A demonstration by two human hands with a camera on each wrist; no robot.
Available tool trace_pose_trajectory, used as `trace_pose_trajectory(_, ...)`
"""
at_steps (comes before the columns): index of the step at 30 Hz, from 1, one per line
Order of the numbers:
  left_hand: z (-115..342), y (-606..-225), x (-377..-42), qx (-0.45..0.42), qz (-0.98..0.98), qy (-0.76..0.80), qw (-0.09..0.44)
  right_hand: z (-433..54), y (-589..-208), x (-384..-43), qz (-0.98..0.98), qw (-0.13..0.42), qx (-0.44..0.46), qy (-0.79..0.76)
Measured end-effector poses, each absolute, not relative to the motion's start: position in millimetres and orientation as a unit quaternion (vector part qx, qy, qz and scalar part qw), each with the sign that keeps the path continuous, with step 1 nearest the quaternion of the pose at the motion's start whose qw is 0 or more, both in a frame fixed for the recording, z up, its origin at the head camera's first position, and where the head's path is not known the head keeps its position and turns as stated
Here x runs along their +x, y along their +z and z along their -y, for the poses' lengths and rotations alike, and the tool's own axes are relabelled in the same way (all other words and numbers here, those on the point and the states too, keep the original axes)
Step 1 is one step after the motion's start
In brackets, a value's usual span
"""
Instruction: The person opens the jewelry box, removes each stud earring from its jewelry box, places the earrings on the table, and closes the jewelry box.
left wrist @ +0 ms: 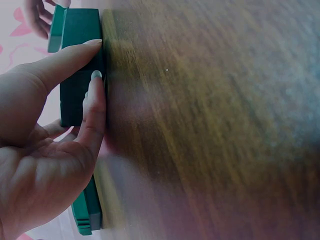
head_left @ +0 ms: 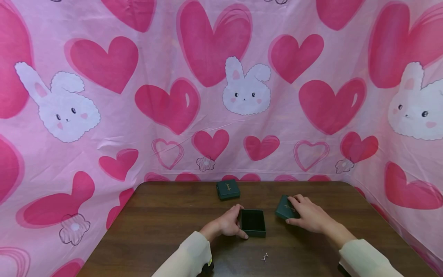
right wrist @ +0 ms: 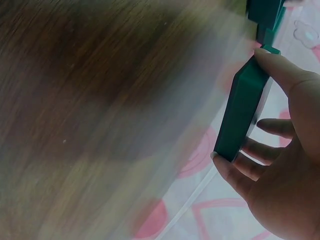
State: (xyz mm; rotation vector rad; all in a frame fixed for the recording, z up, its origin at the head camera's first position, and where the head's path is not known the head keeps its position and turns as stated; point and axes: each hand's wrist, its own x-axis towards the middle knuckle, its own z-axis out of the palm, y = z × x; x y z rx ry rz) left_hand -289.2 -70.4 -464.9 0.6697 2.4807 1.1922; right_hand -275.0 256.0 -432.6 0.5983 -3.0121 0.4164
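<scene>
Presently, on my feed, the left hand [head_left: 228,222] grips a dark green, square, open-topped box base with a black interior [head_left: 255,233]; the base sits flat on the dark brown wood-grain worktop [head_left: 166,215], directly to the right of that hand's palm. From the left wrist view I see the thumb laid along the near wall, with a finger reaching the same wall close to the wood. I have the right hand [head_left: 309,213] grasping a matching dark green, square lid with faint lettering on top [head_left: 285,209], thumb on the near edge and fingers at the far one. That lid lies on the left side of the hand, tilted and apart from the base; in the right wrist view it looks raised off the worktop. Beyond the left hand, near the far edge, I see a closed dark green box with gold script lettering [head_left: 228,190]. Nearer to me than the base, a small, thin, silvery piece [head_left: 264,257] rests on the wood, too tiny for me to identify. Pale cream sleeves [head_left: 192,252] cover both forearms, and pink fabric printed with hearts and white rabbits [head_left: 211,119] hangs behind the worktop.
</scene>
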Motion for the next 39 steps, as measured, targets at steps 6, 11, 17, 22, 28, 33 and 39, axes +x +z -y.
trace_pose_trajectory(6,69.9,-465.9,-289.3,0.235,-0.864,0.419,0.153,-246.6,-431.4,-271.8,0.97,0.028,0.203,0.127)
trace_pose_trajectory(11,70.1,-466.2,-289.6,0.235,-0.864,0.419,0.151,-238.9,-431.7,-270.2,0.969,0.036,0.212,0.121)
trace_pose_trajectory(17,70.0,-466.1,-288.4,0.234,-0.865,0.417,0.151,-231.0,-431.9,-268.4,0.968,0.03,0.219,0.122)
trace_pose_trajectory(22,69.8,-466.1,-287.9,0.234,-0.864,0.418,0.152,-226.0,-431.8,-266.6,0.965,0.033,0.228,0.123)
trace_pose_trajectory(28,69.5,-466.1,-288.5,0.233,-0.861,0.424,0.154,-221.6,-432.0,-264.7,0.963,0.034,0.233,0.13)
trace_pose_trajectory(33,69.5,-465.6,-288.2,0.23,-0.861,0.425,0.159,-219.7,-432.6,-263.9,0.962,0.024,0.238,0.134)
trace_pose_trajectory(39,69.3,-465.3,-287.5,0.229,-0.861,0.425,0.159,-216.9,-433.3,-263.3,0.958,0.005,0.246,0.146)
